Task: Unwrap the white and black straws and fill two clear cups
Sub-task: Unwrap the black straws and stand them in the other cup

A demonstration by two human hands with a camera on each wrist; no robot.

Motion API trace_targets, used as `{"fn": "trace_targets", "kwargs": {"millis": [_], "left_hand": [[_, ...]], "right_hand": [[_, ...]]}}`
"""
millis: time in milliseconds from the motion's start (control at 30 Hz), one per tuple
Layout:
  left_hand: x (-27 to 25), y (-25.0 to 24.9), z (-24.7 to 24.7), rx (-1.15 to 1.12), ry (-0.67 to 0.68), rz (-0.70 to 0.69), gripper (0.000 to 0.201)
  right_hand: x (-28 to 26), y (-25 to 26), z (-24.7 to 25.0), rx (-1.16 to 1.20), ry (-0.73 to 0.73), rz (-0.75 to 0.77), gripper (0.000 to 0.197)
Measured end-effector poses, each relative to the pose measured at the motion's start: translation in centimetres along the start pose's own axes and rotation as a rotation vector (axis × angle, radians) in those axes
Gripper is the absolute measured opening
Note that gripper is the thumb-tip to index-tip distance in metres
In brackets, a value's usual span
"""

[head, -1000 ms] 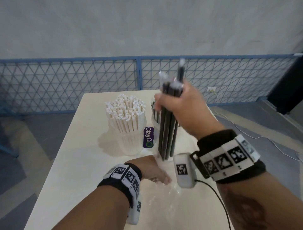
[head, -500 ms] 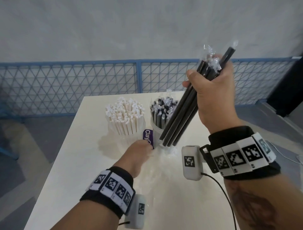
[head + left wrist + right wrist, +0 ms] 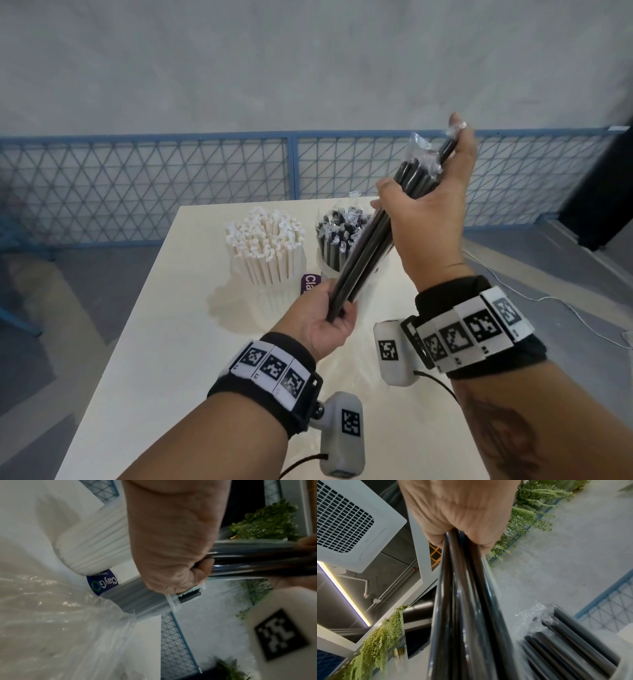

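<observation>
A bundle of black straws (image 3: 373, 236) in thin clear wrappers slants above the table, top end to the upper right. My right hand (image 3: 428, 205) grips its upper part, and my left hand (image 3: 332, 315) grips its lower end. The same bundle (image 3: 257, 561) (image 3: 462, 608) fills both wrist views. On the table stand two clear cups: one packed with white straws (image 3: 265, 250), the other with wrapped black straws (image 3: 337, 240) just behind the held bundle.
The pale table (image 3: 171, 342) ends at a blue mesh fence (image 3: 137, 185) and a grey wall. A purple ClayGo label (image 3: 310, 282) sits between the cups. Crumpled clear plastic (image 3: 51, 615) lies near the black cup. A cable (image 3: 548, 301) runs over the floor at right.
My right hand lifted the black bundle from upright beside the cup and tilted it. My left hand rose off the table and took hold of the bundle's lower end.
</observation>
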State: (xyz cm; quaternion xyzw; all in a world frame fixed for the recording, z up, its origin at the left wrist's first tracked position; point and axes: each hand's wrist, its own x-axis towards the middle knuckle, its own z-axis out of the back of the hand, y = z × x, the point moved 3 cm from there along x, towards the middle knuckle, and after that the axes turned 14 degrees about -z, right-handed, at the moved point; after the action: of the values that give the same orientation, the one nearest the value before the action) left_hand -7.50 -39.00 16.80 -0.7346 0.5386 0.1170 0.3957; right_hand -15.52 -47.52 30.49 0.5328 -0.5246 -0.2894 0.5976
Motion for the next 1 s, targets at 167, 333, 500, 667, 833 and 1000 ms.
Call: {"fn": "trace_targets", "kwargs": {"millis": [167, 333, 500, 667, 833, 1000], "left_hand": [[0.7, 0.4, 0.5, 0.050, -0.062, -0.080, 0.016], [1.3, 0.0, 0.9, 0.019, -0.069, -0.106, 0.012], [2.0, -0.7, 0.4, -0.016, -0.152, -0.201, 0.014], [2.0, -0.8, -2.2, 0.046, -0.110, -0.273, 0.019], [4.3, 0.1, -1.1, 0.378, -0.260, -0.304, 0.053], [6.3, -0.8, -0.7, 0.631, -0.320, -0.422, 0.091]], "right_hand": [[0.3, 0.6, 0.3, -0.105, -0.058, 0.153, 0.081], [0.1, -0.8, -0.2, -0.381, 0.007, 0.124, 0.046], [0.2, -1.1, 0.2, -0.026, 0.117, -0.035, 0.093], [0.5, -2.7, -0.6, 0.125, 0.117, -0.347, 0.052], [2.9, -1.4, 0.5, -0.040, 0.017, -0.290, 0.020], [5.1, -1.6, 0.3, -0.387, -0.034, -0.090, 0.020]]}}
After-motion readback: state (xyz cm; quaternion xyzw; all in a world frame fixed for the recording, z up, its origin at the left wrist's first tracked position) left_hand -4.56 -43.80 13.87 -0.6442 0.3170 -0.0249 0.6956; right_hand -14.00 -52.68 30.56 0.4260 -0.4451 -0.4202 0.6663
